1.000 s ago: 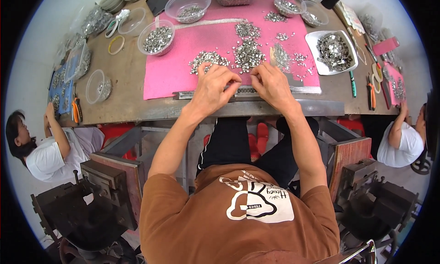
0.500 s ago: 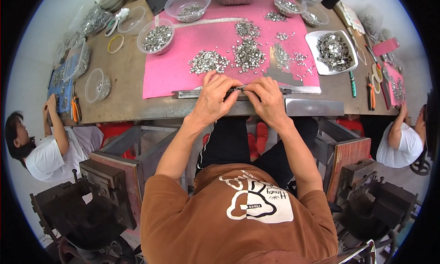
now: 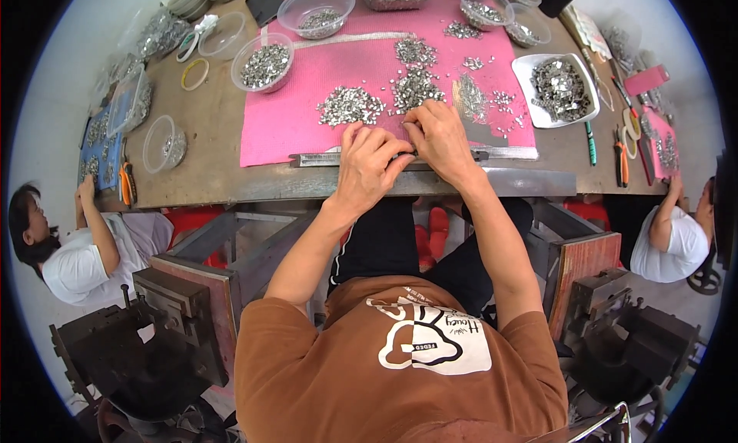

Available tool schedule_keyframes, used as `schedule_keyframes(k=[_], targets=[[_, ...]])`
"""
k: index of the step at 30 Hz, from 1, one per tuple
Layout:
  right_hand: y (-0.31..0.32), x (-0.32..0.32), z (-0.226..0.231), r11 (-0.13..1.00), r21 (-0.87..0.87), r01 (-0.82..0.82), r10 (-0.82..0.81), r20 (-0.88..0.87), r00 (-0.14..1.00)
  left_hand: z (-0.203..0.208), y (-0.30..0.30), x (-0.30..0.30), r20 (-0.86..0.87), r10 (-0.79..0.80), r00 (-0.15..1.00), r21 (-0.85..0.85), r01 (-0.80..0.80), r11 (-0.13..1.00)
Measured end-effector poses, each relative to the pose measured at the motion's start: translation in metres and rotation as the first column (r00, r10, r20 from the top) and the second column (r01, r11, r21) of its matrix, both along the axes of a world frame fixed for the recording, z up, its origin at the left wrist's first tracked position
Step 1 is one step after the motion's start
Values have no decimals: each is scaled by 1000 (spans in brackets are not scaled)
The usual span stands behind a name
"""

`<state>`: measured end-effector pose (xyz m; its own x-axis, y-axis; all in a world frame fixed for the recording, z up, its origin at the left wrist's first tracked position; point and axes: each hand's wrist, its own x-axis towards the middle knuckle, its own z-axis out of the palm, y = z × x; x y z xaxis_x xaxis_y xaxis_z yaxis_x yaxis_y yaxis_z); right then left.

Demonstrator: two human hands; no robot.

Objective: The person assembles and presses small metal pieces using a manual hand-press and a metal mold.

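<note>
My left hand (image 3: 372, 163) rests at the front edge of the pink mat (image 3: 284, 135), its thumb and forefinger pinched together. A small dark thing shows at its fingertips, too small to name. Under that hand runs a narrow metal bar (image 3: 314, 160) along the mat's edge. My right hand (image 3: 441, 141) is slightly farther forward, fingers closed and bent down by the nearer middle pile of small silvery metal pieces (image 3: 415, 88); what its fingertips hold, if anything, is hidden. Another pile of shiny metal pieces (image 3: 350, 106) lies beyond my left hand, and thin metal pins (image 3: 472, 97) lie right.
Clear plastic bowls of metal parts (image 3: 263, 64) stand at the back and left. A white square dish (image 3: 555, 89) of metal pieces is on the right. Orange-handled pliers (image 3: 621, 162) lie farther right. Co-workers sit left (image 3: 84, 251) and right (image 3: 673, 239).
My right hand has moved forward and slightly left, away from the bar toward the middle pile. My left hand has stayed near the bar, shifting only slightly.
</note>
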<state>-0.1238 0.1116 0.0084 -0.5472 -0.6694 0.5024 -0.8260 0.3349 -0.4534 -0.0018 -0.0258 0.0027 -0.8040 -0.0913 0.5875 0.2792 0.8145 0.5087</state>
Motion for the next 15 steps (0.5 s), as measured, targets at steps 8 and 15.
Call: schedule_keyframes(k=[8,15], targets=[[25,-2,13,996,85,-39,37,26,999,13,0,4,78,-14,997,33,12,999],[20,2,12,997,73,0,-4,53,999,9,-18,-22,81,71,994,-22,-70,997]])
